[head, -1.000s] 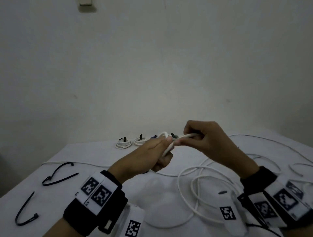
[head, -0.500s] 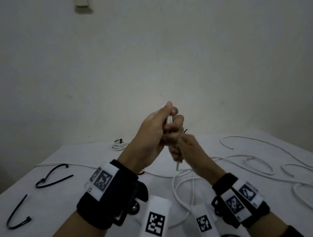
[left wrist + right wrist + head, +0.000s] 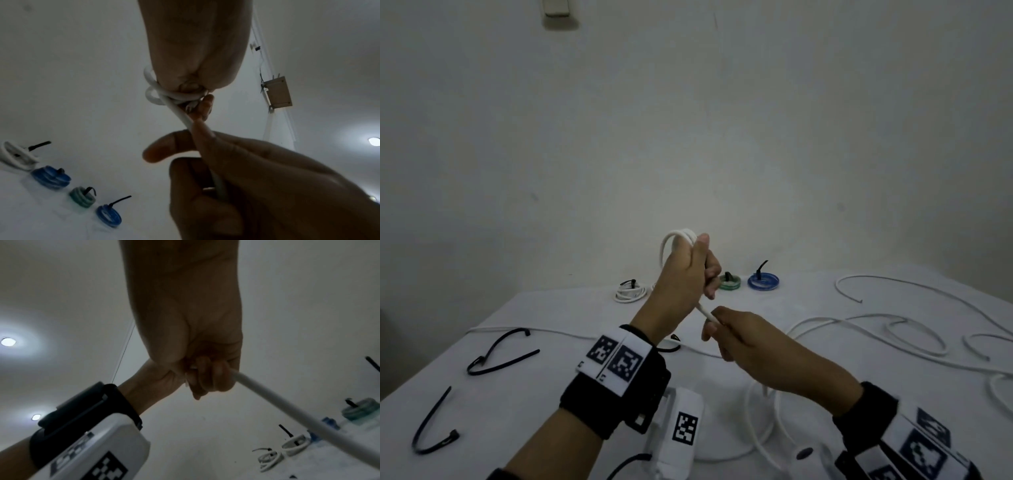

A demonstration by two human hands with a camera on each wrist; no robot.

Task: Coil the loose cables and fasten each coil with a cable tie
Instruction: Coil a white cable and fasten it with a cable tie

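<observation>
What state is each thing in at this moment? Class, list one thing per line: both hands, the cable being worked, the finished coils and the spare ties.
left hand: raised, grips the white cable's loops
right hand: pinches the cable's free run below
white cable: partly coiled, untied
blue coil: coiled, tied, on table
green coil: coiled, tied
white coil: coiled, tied
black cable ties: loose, unfastened, on table
other white cables: uncoiled, sprawled

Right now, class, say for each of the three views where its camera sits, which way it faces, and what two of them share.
Head: on the head, facing forward and down at both hands, left hand and right hand, winding a white cable.
Left wrist: under the left wrist, looking up past the fingers to the ceiling.
Right wrist: under the right wrist, facing upward too.
Shared: head and left wrist both show the green coil.
</observation>
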